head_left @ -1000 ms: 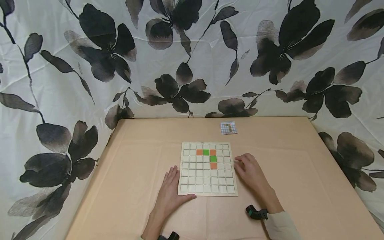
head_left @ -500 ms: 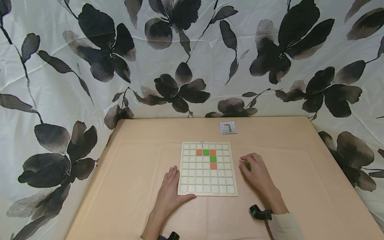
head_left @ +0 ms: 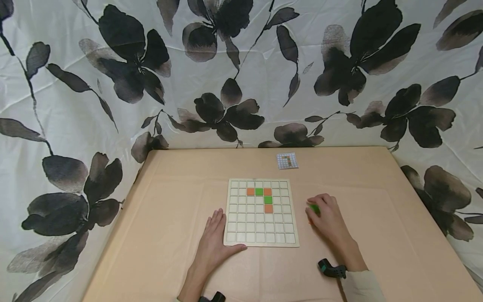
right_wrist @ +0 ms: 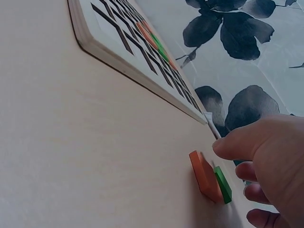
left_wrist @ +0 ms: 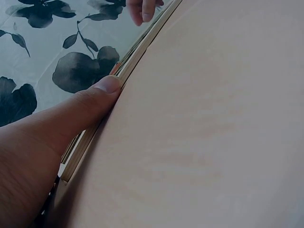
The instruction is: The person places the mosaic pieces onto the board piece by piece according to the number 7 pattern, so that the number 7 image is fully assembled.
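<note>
A pale square board [head_left: 245, 239] marked with a grid lies on the table, with several orange and green squares in its upper cells. My left hand [head_left: 213, 241] rests against the board's left side, fingers straight; its thumb [left_wrist: 108, 84] touches the front edge. To the right of the board is my right hand [head_left: 328, 218], thumb and fingers apart. Under it, a green tile [head_left: 315, 208] shows between thumb and fingers. In the right wrist view an orange tile [right_wrist: 206, 178] sits close beside the green tile [right_wrist: 223, 185], below the thumb [right_wrist: 232, 145], with a gap between.
Behind the board, near the table's far edge, lies a small card [head_left: 287, 161] printed with a coloured grid pattern. A white cloth [head_left: 286, 84] with dark flowers hangs behind the table [head_left: 170, 201].
My right hand has drawn rightward, away from the board's right edge. The green tile has come into sight beneath it, then a bit of orange. My left hand and the board have stayed put.
</note>
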Available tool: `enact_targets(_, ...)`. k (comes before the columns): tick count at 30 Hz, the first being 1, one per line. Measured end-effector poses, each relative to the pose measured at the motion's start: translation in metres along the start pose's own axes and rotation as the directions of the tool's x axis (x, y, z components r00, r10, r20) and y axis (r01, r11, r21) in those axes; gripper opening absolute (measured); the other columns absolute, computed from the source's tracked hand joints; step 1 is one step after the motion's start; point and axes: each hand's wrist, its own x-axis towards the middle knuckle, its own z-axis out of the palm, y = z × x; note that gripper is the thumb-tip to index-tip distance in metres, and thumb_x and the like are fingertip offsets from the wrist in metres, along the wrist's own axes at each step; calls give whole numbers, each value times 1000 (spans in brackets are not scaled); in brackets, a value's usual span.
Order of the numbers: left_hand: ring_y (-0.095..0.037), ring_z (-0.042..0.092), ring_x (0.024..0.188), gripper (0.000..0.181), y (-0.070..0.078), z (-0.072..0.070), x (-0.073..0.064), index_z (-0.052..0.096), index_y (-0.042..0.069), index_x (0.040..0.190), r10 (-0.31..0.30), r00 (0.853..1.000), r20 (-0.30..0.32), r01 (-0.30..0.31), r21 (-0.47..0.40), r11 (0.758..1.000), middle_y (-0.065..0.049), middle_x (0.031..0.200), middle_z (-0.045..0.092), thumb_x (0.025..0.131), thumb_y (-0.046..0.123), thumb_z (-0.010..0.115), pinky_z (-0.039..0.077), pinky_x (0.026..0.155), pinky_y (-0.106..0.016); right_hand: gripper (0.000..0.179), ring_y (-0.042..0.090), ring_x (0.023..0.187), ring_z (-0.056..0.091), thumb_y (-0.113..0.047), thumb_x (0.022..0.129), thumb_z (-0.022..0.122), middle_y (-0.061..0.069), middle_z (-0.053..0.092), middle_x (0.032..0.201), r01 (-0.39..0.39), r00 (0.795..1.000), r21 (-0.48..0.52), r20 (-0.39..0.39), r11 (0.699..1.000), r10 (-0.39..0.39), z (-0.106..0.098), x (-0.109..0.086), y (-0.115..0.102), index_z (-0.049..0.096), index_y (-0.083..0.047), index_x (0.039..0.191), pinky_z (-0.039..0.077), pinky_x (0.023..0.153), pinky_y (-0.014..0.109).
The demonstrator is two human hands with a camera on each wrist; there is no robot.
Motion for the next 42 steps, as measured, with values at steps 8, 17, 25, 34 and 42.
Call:
enact_targets(8,-26,21,156,125,0,0,0,38,-2,152,-3,1000,1,3,-4,1000,-12,165,28,63,76,77,15,132,-39,24,33,101,51,-12,86,76,16,62,108,20,1000,-2,-17,1000,-20,-2,-3,6,72,-1,107,47,75,42)
enact_targets(17,-28,22,156,124,1,0,0,39,-2,151,-2,1000,-3,2,-4,1000,-13,165,29,62,74,79,17,131,-41,26,34,103,52,-12,87,76,16,61,109,-21,1000,-1,16,1000,21,-5,-6,9,71,-1,110,50,79,46)
enact_targets(25,-32,25,154,123,0,0,-1,42,-4,149,24,999,-21,-23,9,1000,-16,163,32,62,75,79,20,130,-45,27,32,98,52,-13,87,75,15,62,105,-30,999,-3,24,1000,30,-7,-8,11,71,0,111,47,76,41)
enact_targets(34,-27,21,156,124,0,0,0,39,-2,152,3,1000,-4,-3,-5,1000,-12,165,29,63,75,78,16,132,-39,30,35,98,53,-13,87,74,18,63,102,-47,999,-27,14,999,47,-9,-9,13,70,3,112,47,77,45)
enact_targets(42,-27,22,156,123,0,0,0,40,-1,151,3,1000,-5,-3,-2,1000,-13,165,29,63,75,78,16,132,-39,33,37,100,54,-17,87,75,19,63,102,-77,997,-43,0,996,77,-9,-11,14,70,5,112,48,79,50)
